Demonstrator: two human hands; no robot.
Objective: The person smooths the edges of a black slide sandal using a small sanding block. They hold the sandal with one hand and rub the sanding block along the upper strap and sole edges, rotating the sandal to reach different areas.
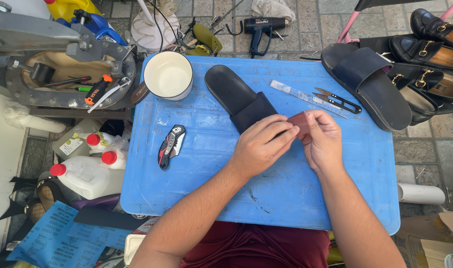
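Blue plastic forms the work table [201, 168], and both of the person's hands meet over its middle. The left hand [260, 146] lies with its fingers stretched across the strap of a dark slide sandal [239, 97], pressing on it while its fingertips reach a small reddish-brown piece [299, 121]; what that piece is made of cannot be told. The right hand [324, 139] has its thumb and fingers pinched together on the same piece, which sits at the sandal's strap, just right of it. The sandal lies flat on the table, toe end pointing up and to the left, toward a white bowl [168, 74] near the table's upper left corner. A folding utility knife [171, 146] with a black, red and silver handle lies left of the hands, apart from them. Beyond the hands, a clear ruler [296, 93] and small black thread snips [339, 100] lie side by side. A second dark slide sandal [368, 82] rests on the table's upper right corner, overhanging the edge. Off the table to the right stand black loafers [425, 49] with metal buckles.
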